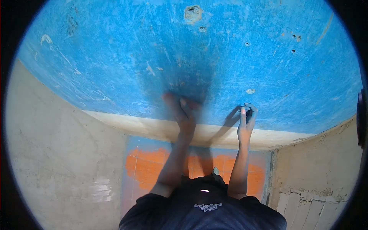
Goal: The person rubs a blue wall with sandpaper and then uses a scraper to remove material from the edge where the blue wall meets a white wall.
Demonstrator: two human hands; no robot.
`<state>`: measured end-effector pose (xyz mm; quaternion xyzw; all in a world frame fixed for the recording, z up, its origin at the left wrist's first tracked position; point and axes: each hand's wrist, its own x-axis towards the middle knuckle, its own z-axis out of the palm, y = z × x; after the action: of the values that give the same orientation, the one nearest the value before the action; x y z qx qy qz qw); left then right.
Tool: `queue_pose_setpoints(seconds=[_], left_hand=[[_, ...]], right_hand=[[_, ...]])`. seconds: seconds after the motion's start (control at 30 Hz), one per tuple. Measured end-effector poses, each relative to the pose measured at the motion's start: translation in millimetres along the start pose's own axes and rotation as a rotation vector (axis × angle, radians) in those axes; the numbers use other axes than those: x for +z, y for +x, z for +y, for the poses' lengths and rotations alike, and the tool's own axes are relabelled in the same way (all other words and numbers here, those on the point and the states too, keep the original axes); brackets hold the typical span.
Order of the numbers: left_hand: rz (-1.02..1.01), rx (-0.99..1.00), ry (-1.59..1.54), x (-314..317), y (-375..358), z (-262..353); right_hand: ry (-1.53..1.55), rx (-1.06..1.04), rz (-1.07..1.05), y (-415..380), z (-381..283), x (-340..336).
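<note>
My left hand [185,115] is up against the blue wall [126,65], just above its cream lower band. Motion smears its fingers, though the thumb shows bent inward. A dark, reddish-edged flat shape blurs along the fingertips, and what it is I cannot tell. To the right, my right hand [245,120] is raised at the same wall with thumb and fingers curled together. Between them sits a small dark object [249,114], largely covered by the fingers. Grey-blue dust coats the fingers of this hand.
Chips and holes [193,14] mark the blue wall, with fine scratches all over. Bare grey walls [57,142] close in on both sides. Below, blue dust borders an orange tiled floor [149,163]. Pale planks [303,209] are at the lower right.
</note>
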<state>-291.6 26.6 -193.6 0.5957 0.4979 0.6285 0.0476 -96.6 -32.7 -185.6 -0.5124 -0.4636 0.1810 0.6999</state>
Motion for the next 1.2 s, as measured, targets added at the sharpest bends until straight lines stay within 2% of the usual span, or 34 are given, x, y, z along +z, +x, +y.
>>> queue_pose_setpoints(seconds=[0.07, 0.17, 0.37, 0.43, 0.5, 0.63, 0.77, 0.87, 0.93, 1.0, 1.1, 1.17, 1.2], left_hand=[[0.011, -0.038, -0.024, 11.6, -40.0, -15.6], [0.027, -0.127, -0.170, 13.8, -36.9, -10.4], [0.072, -0.091, -0.158, -27.1, 63.0, 54.6], [0.073, -0.063, -0.156, -24.1, 64.6, 54.4], [0.100, 0.004, -0.031, -9.2, 25.1, 14.1], [-0.049, -0.148, -0.102, 29.6, -101.6, -77.0], [-0.007, -0.096, -0.093, 20.8, -86.5, -63.5], [0.054, 0.010, -0.016, -0.6, -6.1, -13.9], [0.153, 0.032, -0.071, -10.9, 30.0, 20.8], [0.071, 0.066, 0.018, -11.2, 16.6, -9.4], [0.131, 0.015, -0.002, 15.1, -45.5, -40.2], [-0.167, -0.120, -0.129, 39.1, -134.4, -114.2], [-0.368, -0.292, -0.185, 26.5, -152.9, -117.1]], right_hand=[[-0.035, 0.000, -0.021, 1.2, -2.8, -1.3], [-0.038, 0.009, -0.022, -1.2, -5.3, -1.6], [-0.001, 0.075, -0.029, -4.7, -15.2, 2.4], [-0.003, 0.059, -0.025, -1.9, -14.2, 0.8], [-0.006, 0.016, -0.023, -1.3, -2.1, -1.2], [-0.024, 0.012, -0.020, -2.2, -2.5, -1.8], [-0.009, 0.034, -0.024, 0.6, -5.3, 0.2], [-0.046, 0.034, -0.030, -1.4, -7.0, 1.1], [-0.041, 0.035, -0.034, -4.2, -7.7, 1.2], [0.012, 0.031, -0.028, -1.9, -7.2, 2.0], [-0.012, -0.003, -0.029, -1.0, -9.1, 0.2], [-0.030, 0.025, -0.018, -2.2, -8.8, -0.1], [-0.037, 0.038, -0.019, -2.4, -8.5, 0.4]])
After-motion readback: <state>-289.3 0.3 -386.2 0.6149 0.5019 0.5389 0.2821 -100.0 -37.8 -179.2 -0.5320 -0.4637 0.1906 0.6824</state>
